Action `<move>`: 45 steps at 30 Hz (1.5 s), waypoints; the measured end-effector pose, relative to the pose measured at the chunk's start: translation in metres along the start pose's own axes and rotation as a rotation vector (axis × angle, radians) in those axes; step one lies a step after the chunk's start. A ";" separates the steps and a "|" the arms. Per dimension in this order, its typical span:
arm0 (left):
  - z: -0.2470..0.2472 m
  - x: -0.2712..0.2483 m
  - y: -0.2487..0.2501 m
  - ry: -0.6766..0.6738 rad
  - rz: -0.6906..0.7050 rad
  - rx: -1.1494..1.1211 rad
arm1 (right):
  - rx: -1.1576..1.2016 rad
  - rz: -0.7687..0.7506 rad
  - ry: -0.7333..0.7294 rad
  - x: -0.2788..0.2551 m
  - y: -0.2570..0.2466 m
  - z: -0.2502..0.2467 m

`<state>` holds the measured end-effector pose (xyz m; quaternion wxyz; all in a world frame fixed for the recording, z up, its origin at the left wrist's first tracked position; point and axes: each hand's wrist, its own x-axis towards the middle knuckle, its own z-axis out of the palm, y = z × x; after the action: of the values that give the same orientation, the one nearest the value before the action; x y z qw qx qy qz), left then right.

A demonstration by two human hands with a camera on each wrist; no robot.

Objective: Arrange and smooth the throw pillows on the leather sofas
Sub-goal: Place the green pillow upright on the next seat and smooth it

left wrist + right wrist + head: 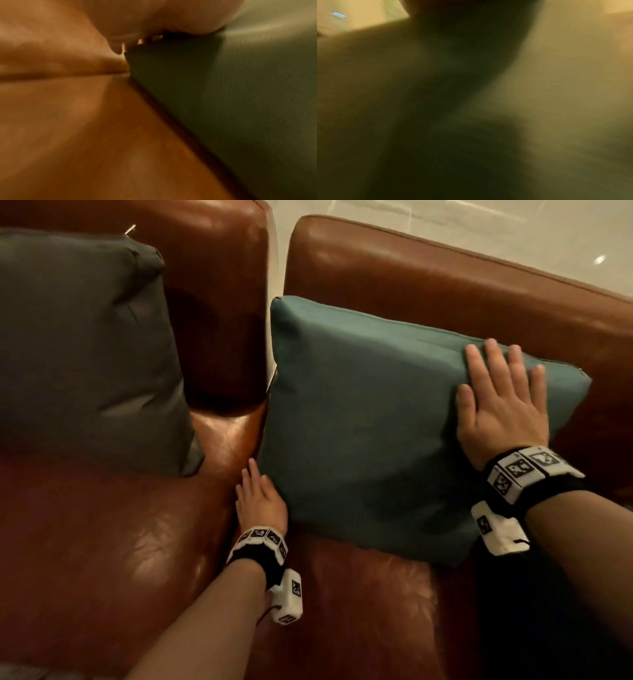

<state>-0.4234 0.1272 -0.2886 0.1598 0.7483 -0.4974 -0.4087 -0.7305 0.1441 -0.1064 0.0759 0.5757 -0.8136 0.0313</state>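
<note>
We've got the grey pillow propped on the left leather sofa at 10 o'clock, untouched; the teal pillow leans on the right sofa's backrest, top edge running 10-to-4. Our left hand sits at its lower-left edge, fingers straight, toward 12. Right hand lies flat, fingers spread, on its upper-right corner, nothing gripped, so the next smoothing stroke likely runs toward 8.

I see a teal throw pillow, square with piped edges, propped nearly upright against the backrest of the right brown leather sofa, its lower edge on the seat cushion. A darker grey-green throw pillow, creased, with a puckered upper corner, leans against the backrest of the left leather sofa.
</note>
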 end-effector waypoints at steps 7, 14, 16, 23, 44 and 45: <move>-0.028 -0.058 0.113 0.232 1.095 0.316 | 0.131 -0.030 0.088 -0.029 -0.020 -0.006; -0.014 0.000 0.098 0.232 1.074 0.545 | -0.003 -0.095 0.017 -0.058 -0.011 0.036; -0.023 0.009 0.083 0.251 0.976 0.489 | 0.011 0.033 -0.013 -0.063 0.012 0.036; -0.043 -0.019 0.155 0.227 1.132 0.448 | 0.154 -0.045 0.112 -0.047 -0.036 0.014; -0.046 0.017 0.167 0.168 1.259 0.712 | 0.102 -0.292 0.046 -0.047 -0.040 0.020; -0.049 0.022 0.167 0.172 1.207 0.703 | 0.093 -0.217 0.048 -0.048 -0.022 0.027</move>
<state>-0.4845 0.0240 -0.1611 0.1459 0.3785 -0.9140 -0.0029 -0.6968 0.1783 -0.1414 0.0716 0.6623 -0.7421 0.0744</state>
